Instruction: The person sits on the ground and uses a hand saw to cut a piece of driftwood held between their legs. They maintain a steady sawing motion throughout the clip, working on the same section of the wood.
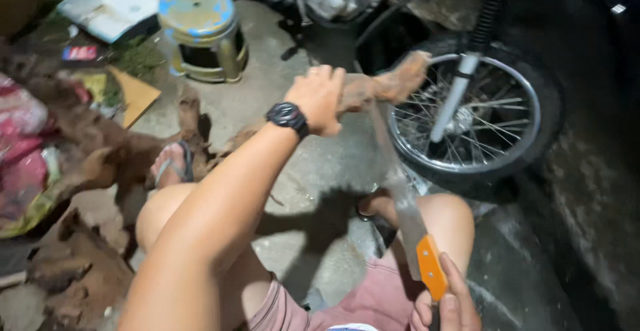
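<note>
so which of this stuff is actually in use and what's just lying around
In use: left hand, brown fibrous husk piece, right hand, orange-handled long knife.

Lying about: blue-topped stool, motorcycle front wheel, husk scraps, cardboard.

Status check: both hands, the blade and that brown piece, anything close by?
Left hand gripping brown husk piece, held up. Right hand on orange-handled blade, edge against the piece. Motorcycle wheel close behind.

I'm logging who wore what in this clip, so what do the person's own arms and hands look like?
Both arms are bare, with no sleeves or gloves. The left hand has a chunky black wristwatch on the wrist and a ring on one finger. The right hand shows nothing worn.
</note>
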